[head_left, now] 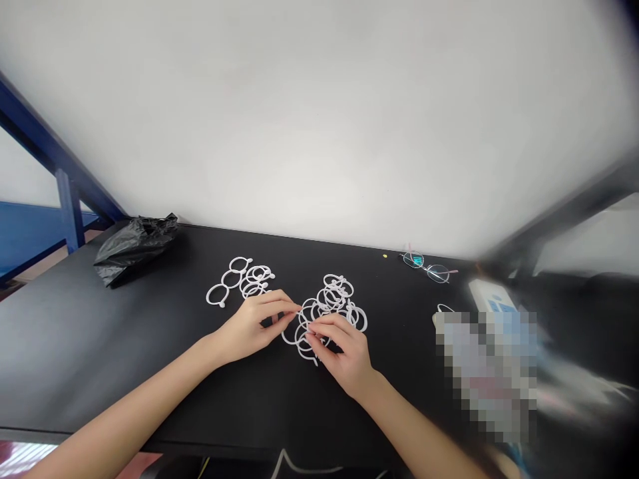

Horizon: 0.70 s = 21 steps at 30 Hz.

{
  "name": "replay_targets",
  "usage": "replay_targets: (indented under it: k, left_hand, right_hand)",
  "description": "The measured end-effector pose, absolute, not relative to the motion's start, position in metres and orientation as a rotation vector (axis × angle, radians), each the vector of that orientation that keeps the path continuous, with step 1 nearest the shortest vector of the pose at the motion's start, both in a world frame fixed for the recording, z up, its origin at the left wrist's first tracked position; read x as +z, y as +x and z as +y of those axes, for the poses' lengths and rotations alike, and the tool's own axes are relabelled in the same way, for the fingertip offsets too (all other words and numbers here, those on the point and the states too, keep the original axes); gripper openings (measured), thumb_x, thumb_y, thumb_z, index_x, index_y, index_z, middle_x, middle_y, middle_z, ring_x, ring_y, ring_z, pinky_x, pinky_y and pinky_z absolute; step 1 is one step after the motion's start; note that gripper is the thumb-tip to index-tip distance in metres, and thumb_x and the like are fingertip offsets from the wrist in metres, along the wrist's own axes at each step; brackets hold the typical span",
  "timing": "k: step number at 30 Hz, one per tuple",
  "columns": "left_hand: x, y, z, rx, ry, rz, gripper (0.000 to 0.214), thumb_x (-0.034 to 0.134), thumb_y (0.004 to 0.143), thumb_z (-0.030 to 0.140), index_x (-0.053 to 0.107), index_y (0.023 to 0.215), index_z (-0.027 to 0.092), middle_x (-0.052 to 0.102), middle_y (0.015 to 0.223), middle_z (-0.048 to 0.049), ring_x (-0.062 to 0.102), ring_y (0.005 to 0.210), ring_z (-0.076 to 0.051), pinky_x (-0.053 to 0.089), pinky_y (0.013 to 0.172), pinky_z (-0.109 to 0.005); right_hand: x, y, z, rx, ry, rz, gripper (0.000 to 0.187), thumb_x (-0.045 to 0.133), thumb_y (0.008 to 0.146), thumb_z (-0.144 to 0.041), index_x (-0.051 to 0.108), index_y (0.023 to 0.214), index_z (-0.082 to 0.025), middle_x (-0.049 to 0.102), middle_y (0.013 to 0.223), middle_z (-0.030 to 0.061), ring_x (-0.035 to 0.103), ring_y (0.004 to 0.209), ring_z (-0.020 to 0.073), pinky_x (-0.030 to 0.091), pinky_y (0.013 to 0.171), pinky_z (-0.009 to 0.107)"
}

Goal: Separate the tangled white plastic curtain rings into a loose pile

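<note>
With the clock face centred on the larger tangle of white plastic rings (333, 297), those rings lie heaped and overlapping on the black tabletop (249, 412), several showing a small rounded tab at the edge. The left hand (257, 322) sits at 9 o'clock, its forearm coming in from 8; thumb and forefinger are drawn nearly together at the near edge of the heap, but I cannot tell whether they are grasping a ring. The right hand (344, 349), at 5 o'clock, has its thumb and forefinger pinched on the rim of one of the rings, the other fingers curled behind. Between 9 and 10 lies a smaller cluster of the same rings (243, 276), three of them in a slanting row, the others overlapping just beside. Farther out in that direction rests a crumpled black plastic bag (140, 246), with a blue metal frame (70, 206) beyond it. A yellow speck (385, 256) lies between 1 and 2, and wire-rimmed eyeglasses (424, 264) lie between 2 and 3. At 3 is a white oblong object (484, 293) with blue patches, blurred; a pixelated item (479, 372) touches or overlaps it between 3 and 4. A pale wall (319, 120) rises at 12.
</note>
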<state>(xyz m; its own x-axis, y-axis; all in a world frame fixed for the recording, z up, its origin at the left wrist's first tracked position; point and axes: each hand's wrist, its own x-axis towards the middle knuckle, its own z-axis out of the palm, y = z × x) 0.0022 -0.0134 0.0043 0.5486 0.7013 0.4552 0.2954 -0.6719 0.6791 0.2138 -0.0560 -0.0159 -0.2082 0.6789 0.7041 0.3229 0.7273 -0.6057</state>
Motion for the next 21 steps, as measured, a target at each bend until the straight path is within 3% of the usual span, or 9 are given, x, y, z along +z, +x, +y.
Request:
replay_targets:
  k: [7, 12, 17, 21]
  left_hand:
    - [0.009, 0.006, -0.016, 1.154, 2.211, 0.827, 0.013, 0.060, 0.089, 0.008, 0.069, 0.092, 0.016, 0.065, 0.079, -0.0019, 0.062, 0.069, -0.010, 0.052, 0.065, -0.022]
    - [0.008, 0.008, -0.016, 1.208, 2.174, 0.845, 0.012, 0.062, 0.088, 0.007, 0.068, 0.090, 0.017, 0.065, 0.079, -0.0016, 0.062, 0.070, -0.011, 0.052, 0.066, -0.023]
    - [0.003, 0.015, -0.026, 1.226, 2.070, 0.839, 0.014, 0.054, 0.095, 0.015, 0.063, 0.106, 0.017, 0.063, 0.094, -0.0060, 0.063, 0.079, -0.013, 0.055, 0.070, -0.024]
    - [0.000, 0.017, -0.031, 1.082, 2.374, 0.670, 0.031, 0.044, 0.101, 0.036, 0.055, 0.119, 0.014, 0.061, 0.097, -0.0102, 0.061, 0.078, -0.016, 0.056, 0.071, -0.029]
  right_hand:
    - [-0.016, 0.215, -0.058, 0.454, -0.721, -1.801, 0.027, 0.072, 0.083, -0.010, 0.067, 0.109, -0.017, 0.069, 0.093, 0.0084, 0.067, 0.075, 0.0160, 0.062, 0.065, 0.028]
    - [-0.016, 0.213, -0.057, 0.371, -0.755, -1.775, 0.025, 0.068, 0.084, -0.002, 0.070, 0.103, -0.018, 0.072, 0.088, 0.0072, 0.070, 0.076, 0.0159, 0.062, 0.066, 0.027]
    - [-0.012, 0.213, -0.059, 0.379, -0.754, -1.730, 0.026, 0.068, 0.083, 0.001, 0.072, 0.100, -0.018, 0.074, 0.087, 0.0072, 0.072, 0.077, 0.0169, 0.062, 0.068, 0.027]
    - [-0.011, 0.212, -0.062, 0.448, -0.724, -1.737, 0.023, 0.069, 0.083, -0.002, 0.073, 0.098, -0.019, 0.074, 0.084, 0.0064, 0.072, 0.074, 0.0160, 0.062, 0.066, 0.027]
